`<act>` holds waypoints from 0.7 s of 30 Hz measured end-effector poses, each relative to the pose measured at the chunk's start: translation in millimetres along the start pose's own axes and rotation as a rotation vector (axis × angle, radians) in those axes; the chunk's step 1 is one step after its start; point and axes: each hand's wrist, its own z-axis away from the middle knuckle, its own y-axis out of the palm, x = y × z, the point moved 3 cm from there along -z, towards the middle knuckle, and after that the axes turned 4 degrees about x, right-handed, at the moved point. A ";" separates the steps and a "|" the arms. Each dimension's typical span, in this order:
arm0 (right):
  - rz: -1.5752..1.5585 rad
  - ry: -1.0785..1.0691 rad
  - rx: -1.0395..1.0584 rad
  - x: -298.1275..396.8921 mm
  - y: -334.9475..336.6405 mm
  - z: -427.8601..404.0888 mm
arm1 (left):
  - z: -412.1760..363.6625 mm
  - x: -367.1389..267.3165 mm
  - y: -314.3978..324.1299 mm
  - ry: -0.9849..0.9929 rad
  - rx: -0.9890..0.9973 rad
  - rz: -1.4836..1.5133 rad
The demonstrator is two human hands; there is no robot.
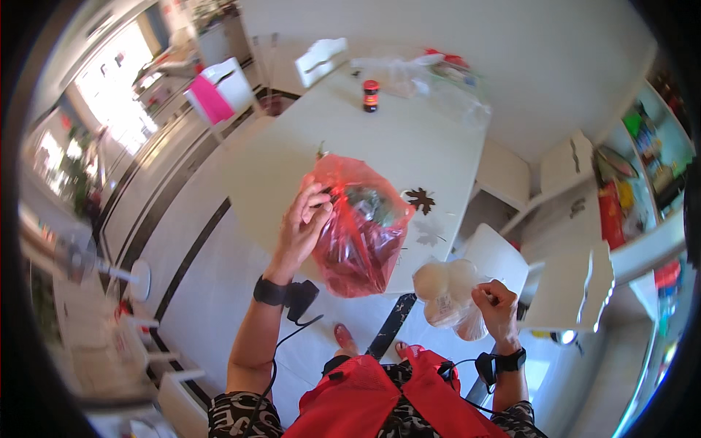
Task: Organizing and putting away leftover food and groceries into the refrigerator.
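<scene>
A translucent red plastic bag (361,241) with dark and leafy green contents is at the near part of the white table (306,131). My left hand (306,216) is at its gathered top, thumb and fingers around the plastic near the knot. To the right, my right hand (497,306) is closed on the top of a clear plastic bag (446,298) of round, pale items, which hangs beside the table's near right corner. The bag bears a printed label. A dark leaf-shaped decoration (420,201) lies on the table right of the red bag.
A jar with a red lid (371,96) stands toward the far side, near clear plastic bags (405,76). White chairs (495,252) are at the right and far left, one with a pink cloth (211,99). A fan (139,280) stands left; open shelves (635,235) are right.
</scene>
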 end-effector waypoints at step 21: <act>-0.117 -1.002 1.419 107.0 104.6 206.3 | 522.3 -47.0 181.2 -0.104 -0.930 1.014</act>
